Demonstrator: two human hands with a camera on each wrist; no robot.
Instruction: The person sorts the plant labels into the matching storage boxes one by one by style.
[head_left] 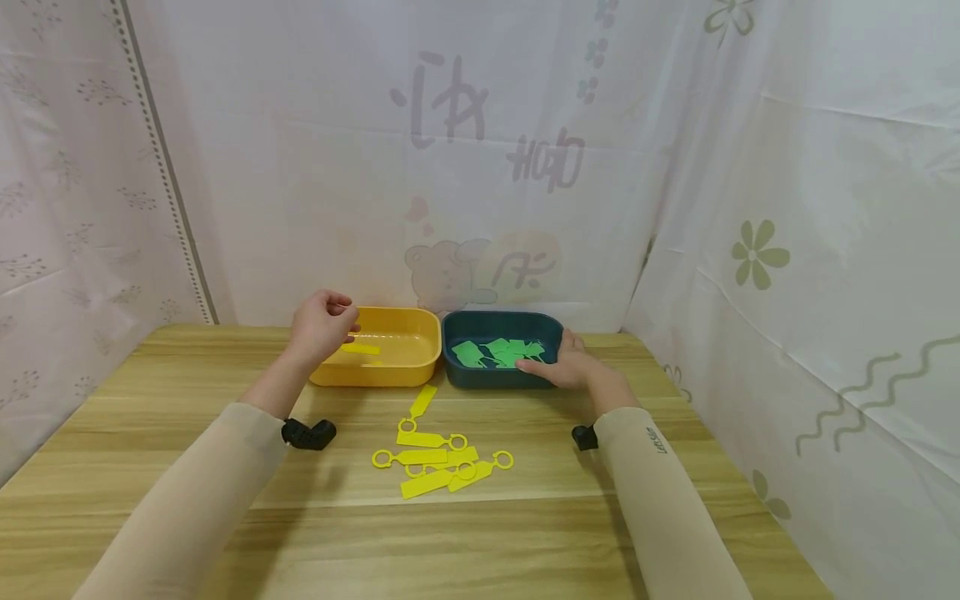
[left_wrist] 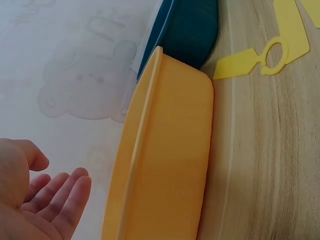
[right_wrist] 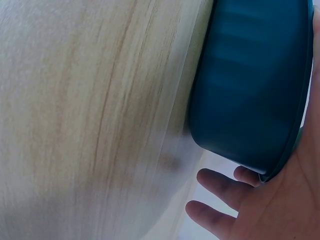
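Note:
My left hand [head_left: 322,325] is raised over the left end of a yellow bin [head_left: 375,377], its fingers loosely bent and nothing between them. In the left wrist view the same hand [left_wrist: 45,200] shows a bare palm beside the bin's rim. A yellow tag [head_left: 362,349] lies inside that bin. My right hand [head_left: 572,363] rests at the right front corner of a dark teal bin [head_left: 487,379], thumb over the rim and the other fingers stretched outside. In the right wrist view these fingers are straight and spread. Several green tags [head_left: 504,352] lie in the teal bin.
Several yellow tags with ring ends [head_left: 427,457] lie in a loose, overlapping group on the wooden table [head_left: 420,550], in front of the two bins. The bins stand side by side. A printed curtain [head_left: 337,167] hangs behind the table and along its sides.

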